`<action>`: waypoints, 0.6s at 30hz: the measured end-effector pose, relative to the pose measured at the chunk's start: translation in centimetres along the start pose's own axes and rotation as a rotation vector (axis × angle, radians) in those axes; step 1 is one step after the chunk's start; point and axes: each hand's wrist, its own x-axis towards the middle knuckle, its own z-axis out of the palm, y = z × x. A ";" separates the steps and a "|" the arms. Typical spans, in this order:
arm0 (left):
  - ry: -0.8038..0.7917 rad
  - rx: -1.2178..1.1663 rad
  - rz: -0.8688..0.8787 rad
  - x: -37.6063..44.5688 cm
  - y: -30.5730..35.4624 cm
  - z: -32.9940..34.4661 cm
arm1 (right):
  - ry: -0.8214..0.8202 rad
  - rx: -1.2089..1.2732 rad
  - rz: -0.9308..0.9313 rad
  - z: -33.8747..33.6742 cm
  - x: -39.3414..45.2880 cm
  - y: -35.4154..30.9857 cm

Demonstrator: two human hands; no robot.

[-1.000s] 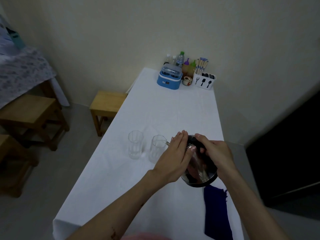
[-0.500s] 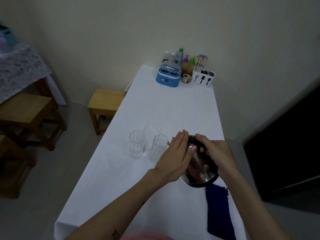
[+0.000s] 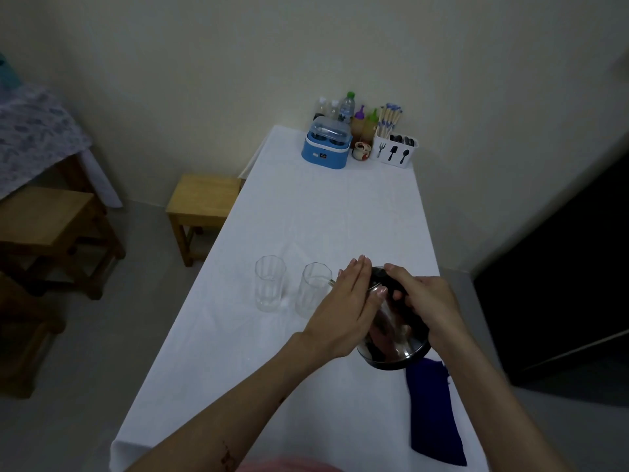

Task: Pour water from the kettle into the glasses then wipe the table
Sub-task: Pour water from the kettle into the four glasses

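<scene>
A steel kettle (image 3: pixel 391 338) with a black lid is tilted to the left over the white table (image 3: pixel 306 216), its spout at the rim of the right glass (image 3: pixel 311 289). My right hand (image 3: pixel 423 306) grips the kettle's black handle. My left hand (image 3: pixel 343 311) lies flat against the kettle's left side, fingers straight and together. A second clear glass (image 3: pixel 269 283) stands just left of the first. Whether water is in either glass is too faint to tell. A dark blue cloth (image 3: pixel 434 412) lies on the table's near right edge, below the kettle.
At the far end of the table stand a blue appliance (image 3: pixel 326 144), several bottles (image 3: pixel 347 109) and a white cutlery holder (image 3: pixel 394 149). A wooden stool (image 3: pixel 200 206) sits left of the table, more wooden furniture (image 3: pixel 44 233) further left. A dark panel (image 3: pixel 558 284) is on the right.
Both hands and the kettle hold the same pose at the right glass. Only the view has shifted slightly.
</scene>
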 end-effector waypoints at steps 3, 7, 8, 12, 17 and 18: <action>-0.004 0.000 0.005 0.0 0.0 0.0 | 0.005 0.008 0.002 0.0 -0.2 0.0; -0.012 0.009 0.009 -0.1 0.0 -0.1 | 0.023 0.006 -0.010 0.1 -0.4 0.1; -0.015 0.009 0.011 -0.1 0.1 -0.1 | 0.025 0.007 -0.011 0.1 -0.5 0.0; -0.016 0.006 0.017 -0.2 0.0 -0.2 | 0.031 0.011 0.000 0.2 -0.7 0.2; -0.020 0.018 0.023 -0.3 -0.2 -0.2 | 0.035 0.014 0.021 0.3 -0.9 0.2; -0.020 0.017 0.023 -0.3 -0.2 -0.3 | 0.036 0.016 0.019 0.4 -0.9 0.2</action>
